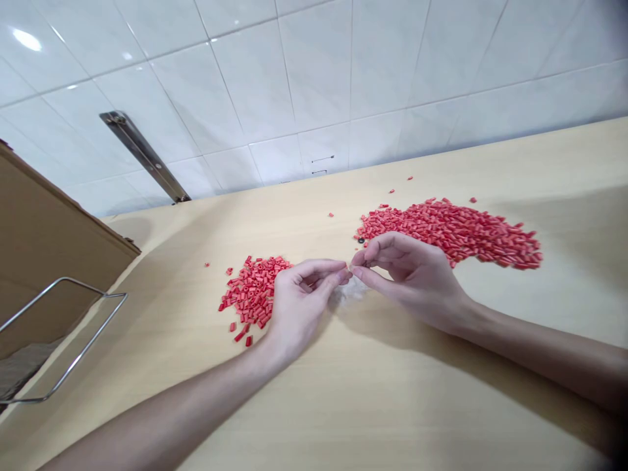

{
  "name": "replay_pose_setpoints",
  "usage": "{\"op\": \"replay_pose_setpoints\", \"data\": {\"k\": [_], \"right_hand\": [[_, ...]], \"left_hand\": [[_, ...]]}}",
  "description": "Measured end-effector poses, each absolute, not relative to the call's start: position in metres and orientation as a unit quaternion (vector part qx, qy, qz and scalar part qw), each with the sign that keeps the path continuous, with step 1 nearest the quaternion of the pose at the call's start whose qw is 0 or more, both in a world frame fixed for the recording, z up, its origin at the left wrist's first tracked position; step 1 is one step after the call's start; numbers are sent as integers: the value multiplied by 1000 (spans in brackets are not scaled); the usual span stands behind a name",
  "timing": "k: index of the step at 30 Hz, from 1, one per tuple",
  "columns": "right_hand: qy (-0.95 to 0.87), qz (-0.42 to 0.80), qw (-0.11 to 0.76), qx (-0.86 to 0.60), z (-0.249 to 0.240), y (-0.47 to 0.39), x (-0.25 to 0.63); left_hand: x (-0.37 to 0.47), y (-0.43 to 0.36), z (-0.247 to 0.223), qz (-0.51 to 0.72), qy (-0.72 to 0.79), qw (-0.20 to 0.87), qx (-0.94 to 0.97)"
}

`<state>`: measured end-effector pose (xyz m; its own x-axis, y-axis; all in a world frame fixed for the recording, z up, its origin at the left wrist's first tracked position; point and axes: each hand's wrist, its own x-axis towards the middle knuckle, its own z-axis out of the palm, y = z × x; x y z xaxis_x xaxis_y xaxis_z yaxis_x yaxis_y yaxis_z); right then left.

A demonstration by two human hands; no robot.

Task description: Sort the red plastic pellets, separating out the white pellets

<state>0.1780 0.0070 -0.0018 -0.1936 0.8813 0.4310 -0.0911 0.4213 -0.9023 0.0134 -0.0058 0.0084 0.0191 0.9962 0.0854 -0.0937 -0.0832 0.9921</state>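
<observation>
My left hand and my right hand meet at their fingertips over the table, both in a pinch. Whatever lies between the fingertips is too small to make out. Just below them, a whitish translucent heap rests on the wood, partly hidden by my fingers. Beside my left hand is a smaller pile of short red tube pieces. A larger pile of slim red pieces spreads behind my right hand, which covers part of it. A small black ring-like bit sits at that pile's near left end.
A cardboard box stands at the left, with a bent metal wire frame in front of it. A metal rail leans by the tiled wall. Loose red bits lie scattered on the light wooden table.
</observation>
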Motion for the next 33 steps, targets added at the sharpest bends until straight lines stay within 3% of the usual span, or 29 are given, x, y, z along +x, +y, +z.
{"op": "replay_pose_setpoints", "data": {"k": [12,20,25,29,33], "right_hand": [[-645,438,541,-316,-3,8,178],[-453,353,642,-508,-2,25,187],[-435,340,679,-484,-8,33,191],[-592,290,604,-447,-1,19,186],[-869,171,397,-241,1,2,181]], "left_hand": [[11,-3,3,534,434,513,513],[11,-2,1,579,444,459,507],[9,-1,0,598,443,441,502],[7,1,-2,639,418,427,484],[8,2,-3,665,392,440,459]]}}
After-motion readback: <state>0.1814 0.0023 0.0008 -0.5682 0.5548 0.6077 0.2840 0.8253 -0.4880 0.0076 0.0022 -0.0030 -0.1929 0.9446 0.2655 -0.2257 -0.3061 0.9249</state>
